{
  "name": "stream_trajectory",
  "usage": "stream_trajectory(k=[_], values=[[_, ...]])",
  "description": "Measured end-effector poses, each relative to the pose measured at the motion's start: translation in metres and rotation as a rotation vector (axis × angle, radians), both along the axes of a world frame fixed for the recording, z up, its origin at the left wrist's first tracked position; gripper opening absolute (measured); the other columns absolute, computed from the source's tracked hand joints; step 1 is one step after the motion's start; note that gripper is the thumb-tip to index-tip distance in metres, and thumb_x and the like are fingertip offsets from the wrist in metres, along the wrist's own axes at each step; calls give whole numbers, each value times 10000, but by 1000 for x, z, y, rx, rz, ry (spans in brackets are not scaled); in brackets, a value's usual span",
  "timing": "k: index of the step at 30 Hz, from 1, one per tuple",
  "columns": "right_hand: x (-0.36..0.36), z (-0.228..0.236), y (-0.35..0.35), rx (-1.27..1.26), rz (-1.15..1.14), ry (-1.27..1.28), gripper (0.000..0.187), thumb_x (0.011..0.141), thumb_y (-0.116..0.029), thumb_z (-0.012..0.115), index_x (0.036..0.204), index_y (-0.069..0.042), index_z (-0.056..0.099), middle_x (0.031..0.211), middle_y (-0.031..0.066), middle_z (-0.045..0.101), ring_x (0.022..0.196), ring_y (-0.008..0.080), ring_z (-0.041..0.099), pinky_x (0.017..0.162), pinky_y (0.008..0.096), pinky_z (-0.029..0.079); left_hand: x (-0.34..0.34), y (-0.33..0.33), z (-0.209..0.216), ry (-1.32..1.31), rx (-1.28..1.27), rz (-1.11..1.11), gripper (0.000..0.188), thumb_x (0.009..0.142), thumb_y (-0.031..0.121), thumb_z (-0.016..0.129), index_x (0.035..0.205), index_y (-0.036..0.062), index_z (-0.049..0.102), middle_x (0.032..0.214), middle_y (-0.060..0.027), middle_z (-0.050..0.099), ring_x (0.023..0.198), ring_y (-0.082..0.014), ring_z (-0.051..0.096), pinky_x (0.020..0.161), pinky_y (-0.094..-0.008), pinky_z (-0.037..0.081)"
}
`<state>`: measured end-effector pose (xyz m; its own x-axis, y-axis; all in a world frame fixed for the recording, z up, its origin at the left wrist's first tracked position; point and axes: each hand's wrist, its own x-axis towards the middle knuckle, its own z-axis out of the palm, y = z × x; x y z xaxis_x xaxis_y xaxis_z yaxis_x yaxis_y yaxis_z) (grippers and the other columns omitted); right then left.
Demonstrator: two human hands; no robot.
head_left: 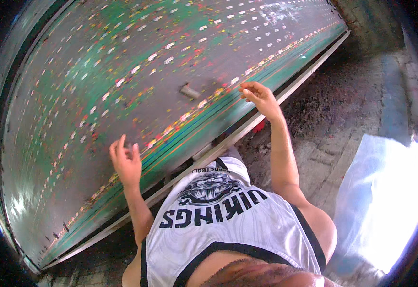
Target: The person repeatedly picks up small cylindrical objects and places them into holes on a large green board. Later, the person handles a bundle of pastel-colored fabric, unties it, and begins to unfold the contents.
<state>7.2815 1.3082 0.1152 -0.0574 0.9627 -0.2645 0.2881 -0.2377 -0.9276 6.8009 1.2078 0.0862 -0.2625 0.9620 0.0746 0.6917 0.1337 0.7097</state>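
Observation:
My left hand [126, 162] hovers over the near edge of a long paint-spotted table [156, 122]. Its fingers and thumb are apart, and a small blurred grey patch shows between them; whether that is an object I cannot make out. Further right along the same edge is my right hand [260, 99], fingers bent and their tips close together near the thumb. Anything small between those tips is too blurred to name. On the tabletop between the two hands lies a short greyish block-like piece [190, 91] with a dark end.
White, yellow and red spots cover the grey-green tabletop. Blue and orange lines run along its near side, beside a pale raised rail [309, 71]. Rough, stained floor [323, 115] lies to the right, with a bright white sheet-like area [385, 196] beyond.

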Motion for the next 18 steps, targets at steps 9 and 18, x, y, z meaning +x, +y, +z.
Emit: stream_trajectory(k=[9, 18], values=[[302, 45, 66, 44, -362, 74, 300, 1086, -209, 662, 1326, -31, 685, 1197, 80, 764, 1024, 153, 702, 909, 308, 546, 288, 79, 29, -104, 188, -49, 284, 984, 43, 731, 1265, 26, 693, 1256, -137, 627, 898, -188, 676, 716, -299, 569], [565, 97, 24, 134, -645, -27, 281, 1093, -201, 658, 1328, -46, 667, 1203, 61, 740, 1025, 132, 683, 923, 303, 539, 580, 182, 31, -497, 83, -529, 389, 921, -6, 776, 1296, 44, 684, 1255, -145, 636, 895, -210, 691, 760, -333, 584]])
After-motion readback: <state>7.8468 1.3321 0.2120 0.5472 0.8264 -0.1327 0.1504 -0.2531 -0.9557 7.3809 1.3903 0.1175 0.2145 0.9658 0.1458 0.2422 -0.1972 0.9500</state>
